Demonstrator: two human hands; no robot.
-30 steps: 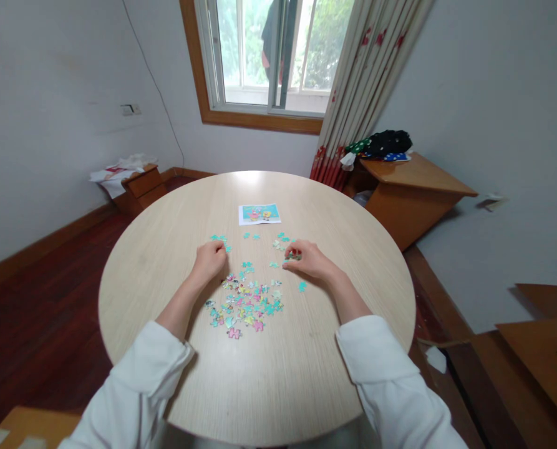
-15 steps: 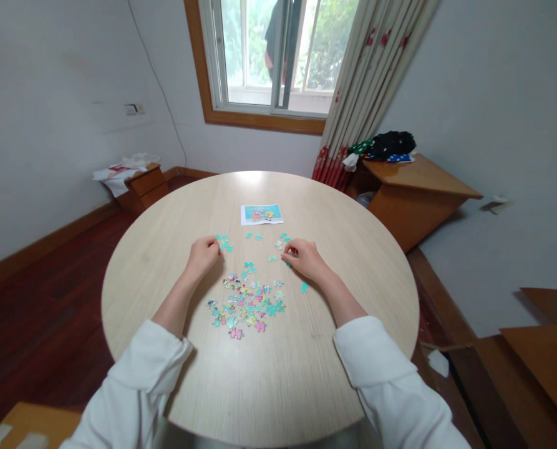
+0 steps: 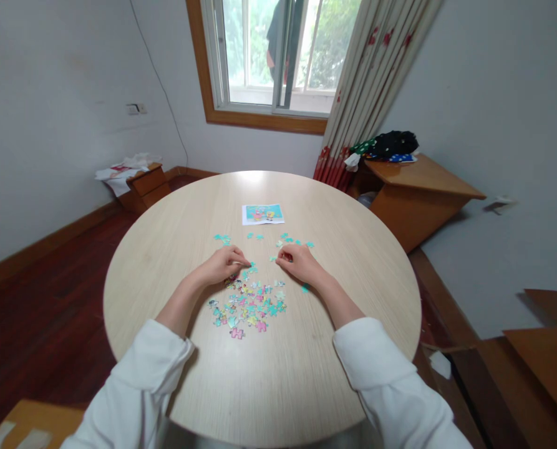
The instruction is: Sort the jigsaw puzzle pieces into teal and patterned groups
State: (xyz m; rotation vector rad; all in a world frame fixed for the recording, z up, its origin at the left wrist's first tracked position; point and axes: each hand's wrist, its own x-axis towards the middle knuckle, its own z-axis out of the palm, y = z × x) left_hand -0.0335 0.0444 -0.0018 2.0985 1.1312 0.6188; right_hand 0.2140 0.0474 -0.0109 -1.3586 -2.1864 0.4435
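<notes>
My left hand (image 3: 222, 265) is closed in a pinch, its fingertips on a teal puzzle piece (image 3: 252, 266) just above the main pile. My right hand (image 3: 300, 262) has its thumb and fingers drawn together beside a pale green piece (image 3: 272, 259). Whether anything is between those fingers is too small to tell. Below both hands lies a loose pile of puzzle pieces (image 3: 250, 303) in teal, pink, yellow and white. Several teal pieces (image 3: 222, 237) lie up and left of my left hand, and more teal pieces (image 3: 288, 239) sit above my right.
A printed cartoon picture (image 3: 263, 214) lies farther back on the round wooden table (image 3: 315, 374). Behind the table are a window and a curtain (image 3: 367, 81). A wooden cabinet (image 3: 418, 187) with cloths on top stands at the right, a small drawer unit (image 3: 148, 186) at the left.
My left hand has moved right and toward me, from the upper-left teal pieces to the piece above the pile. My right hand has shifted slightly left, uncovering teal pieces behind it.
</notes>
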